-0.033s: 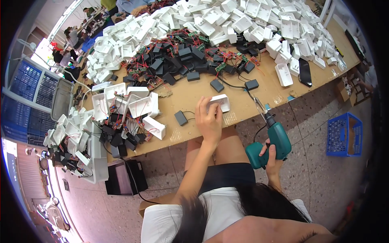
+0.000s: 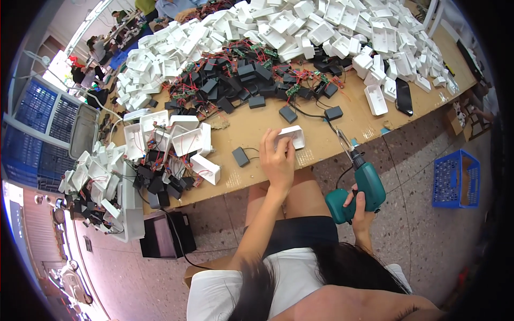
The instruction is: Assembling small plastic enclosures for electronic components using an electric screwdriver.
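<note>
Open white box (image 2: 297, 138) left of teal tool (image 2: 370, 184)

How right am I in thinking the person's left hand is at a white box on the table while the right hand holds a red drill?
Only the colour is wrong: the head view shows the right hand holding a green drill. The left hand is at a white box on the table.

My left fingers (image 2: 269, 143) hold a white, open, rectangular plastic box (image 2: 299, 140) on the brown worktop (image 2: 321, 148). My right fingers (image 2: 360, 201) grip a green, pistol-shaped power tool (image 2: 369, 181). A black rectangular block (image 2: 241, 157) lies left of the box.
</note>
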